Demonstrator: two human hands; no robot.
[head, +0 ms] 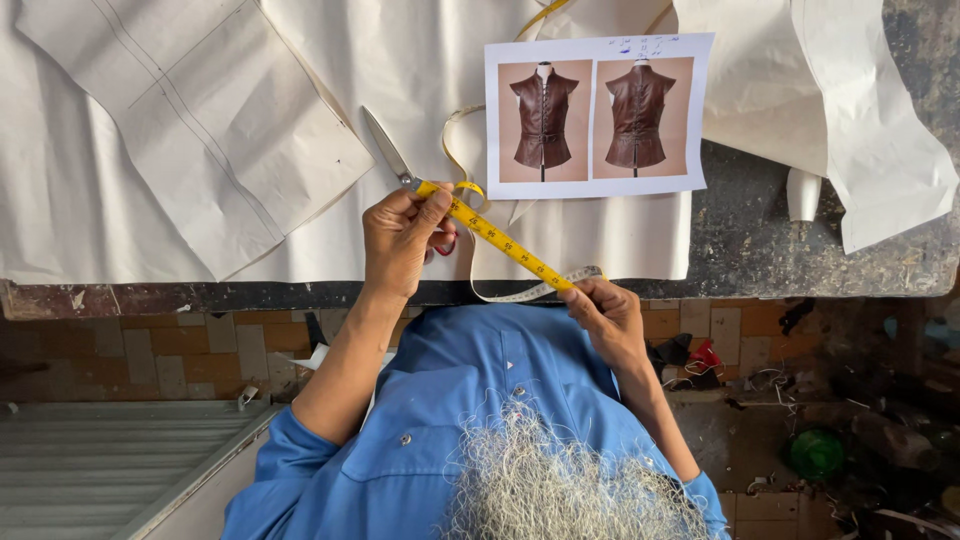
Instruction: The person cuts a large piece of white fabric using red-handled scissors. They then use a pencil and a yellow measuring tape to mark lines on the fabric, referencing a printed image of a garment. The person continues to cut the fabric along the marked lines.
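Yellow tape measure pulled tight over the table edge, slanting from up by the scissors down toward the blue shirt, pinched shut at each end by left hand and right hand.

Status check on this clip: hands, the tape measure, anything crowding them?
Left hand and right hand pinch yellow tape measure, stretched taut between them. Scissors lie under the left hand on white paper. Vest photo sheet just beyond, apart.
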